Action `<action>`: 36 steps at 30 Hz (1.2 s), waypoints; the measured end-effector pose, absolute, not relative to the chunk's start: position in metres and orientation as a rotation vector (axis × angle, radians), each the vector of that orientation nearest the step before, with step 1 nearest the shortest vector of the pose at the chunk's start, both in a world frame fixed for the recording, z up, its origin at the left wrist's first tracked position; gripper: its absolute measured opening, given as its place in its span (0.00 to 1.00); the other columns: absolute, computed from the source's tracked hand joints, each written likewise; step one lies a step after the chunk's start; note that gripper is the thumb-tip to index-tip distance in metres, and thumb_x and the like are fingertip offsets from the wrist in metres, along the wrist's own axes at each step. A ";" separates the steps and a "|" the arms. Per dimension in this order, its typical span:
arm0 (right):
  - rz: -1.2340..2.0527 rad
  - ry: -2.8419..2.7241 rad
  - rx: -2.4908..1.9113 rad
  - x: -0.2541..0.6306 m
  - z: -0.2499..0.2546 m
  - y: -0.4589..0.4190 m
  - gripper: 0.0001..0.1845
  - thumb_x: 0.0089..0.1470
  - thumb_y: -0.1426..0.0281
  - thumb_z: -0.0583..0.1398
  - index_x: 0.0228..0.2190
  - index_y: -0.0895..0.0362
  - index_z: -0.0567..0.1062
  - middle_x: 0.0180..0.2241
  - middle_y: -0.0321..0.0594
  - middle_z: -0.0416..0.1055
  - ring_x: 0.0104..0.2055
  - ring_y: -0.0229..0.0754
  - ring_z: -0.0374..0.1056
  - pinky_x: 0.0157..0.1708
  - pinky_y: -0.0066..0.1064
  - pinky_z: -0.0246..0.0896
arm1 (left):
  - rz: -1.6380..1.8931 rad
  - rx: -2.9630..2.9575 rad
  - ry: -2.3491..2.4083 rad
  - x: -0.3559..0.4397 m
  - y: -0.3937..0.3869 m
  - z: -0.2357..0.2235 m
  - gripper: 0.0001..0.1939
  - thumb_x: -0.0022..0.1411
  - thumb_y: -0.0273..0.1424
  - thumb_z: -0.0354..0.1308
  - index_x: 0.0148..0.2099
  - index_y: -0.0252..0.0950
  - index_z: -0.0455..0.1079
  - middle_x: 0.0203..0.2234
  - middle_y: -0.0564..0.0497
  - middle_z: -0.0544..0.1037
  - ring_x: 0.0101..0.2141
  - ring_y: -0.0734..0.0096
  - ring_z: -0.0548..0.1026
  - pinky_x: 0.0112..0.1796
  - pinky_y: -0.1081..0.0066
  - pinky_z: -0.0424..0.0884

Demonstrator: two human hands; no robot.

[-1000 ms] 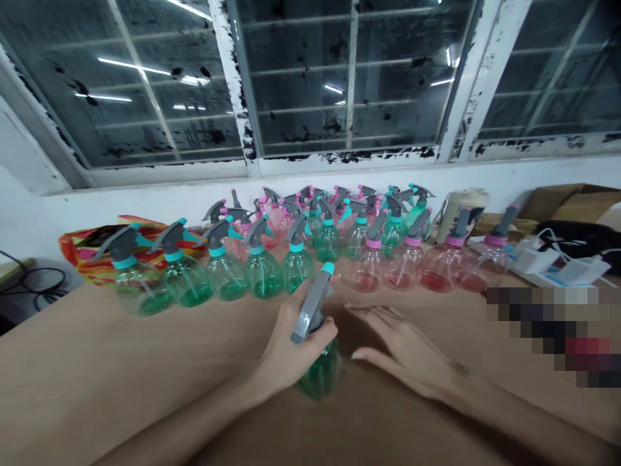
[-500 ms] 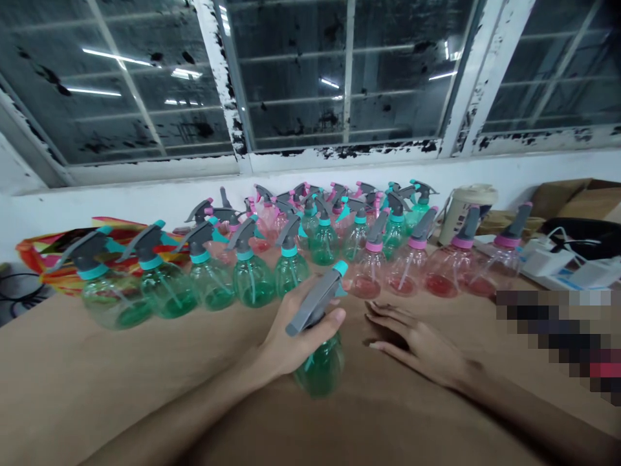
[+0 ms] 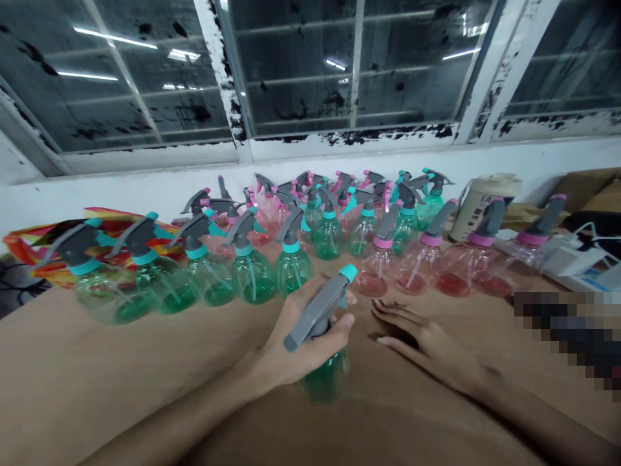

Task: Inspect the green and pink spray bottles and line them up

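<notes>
My left hand (image 3: 301, 330) is wrapped round the neck of a green spray bottle (image 3: 324, 382) with a grey trigger head and a turquoise nozzle. Its nozzle points away and to the right; the fingers on the far side are partly hidden. My right hand (image 3: 427, 340) rests on the table (image 3: 145, 388) with fingers stretched out, holding nothing. Beyond my left hand stands a row of green spray bottles (image 3: 252, 275) with turquoise collars. Past my right fingertips stand several pink spray bottles (image 3: 373, 272) with pink collars and red liquid inside.
More spray bottles (image 3: 328, 233), pink and green, crowd the back near the wall. A colourful bag (image 3: 29, 243) lies at the far left. On the right are a cream-coloured cup (image 3: 482, 207), a cardboard box (image 3: 589, 194) and white devices with cables (image 3: 567, 255). Windows rise behind.
The view has shifted and tilted slightly. My left hand keeps its grip on the green spray bottle, which stays in nearly the same place. My right hand still lies flat.
</notes>
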State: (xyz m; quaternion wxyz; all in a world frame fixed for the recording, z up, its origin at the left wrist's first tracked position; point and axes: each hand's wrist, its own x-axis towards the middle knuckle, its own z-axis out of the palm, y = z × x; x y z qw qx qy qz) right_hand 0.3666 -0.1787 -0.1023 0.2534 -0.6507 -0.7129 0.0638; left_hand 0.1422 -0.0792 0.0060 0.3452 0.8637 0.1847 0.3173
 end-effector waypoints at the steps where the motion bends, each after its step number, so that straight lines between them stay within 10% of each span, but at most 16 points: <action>1: 0.186 -1.935 -1.774 0.366 -0.102 -0.179 0.28 0.57 0.56 0.53 0.56 0.52 0.63 0.57 0.41 0.62 0.60 0.47 0.55 0.59 0.46 0.51 | 0.819 2.242 0.483 0.142 -0.079 0.006 0.05 0.56 0.30 0.52 0.37 0.38 0.64 0.27 0.54 0.69 0.22 0.76 0.67 0.27 0.73 0.69; 36: 0.295 -2.026 -1.769 0.371 -0.100 -0.188 0.28 0.61 0.59 0.49 0.60 0.51 0.54 0.62 0.38 0.51 0.63 0.47 0.46 0.60 0.49 0.43 | 0.835 2.234 0.633 0.140 -0.085 0.005 0.19 0.51 0.24 0.51 0.46 0.42 0.69 0.23 0.55 0.73 0.20 0.71 0.67 0.24 0.70 0.68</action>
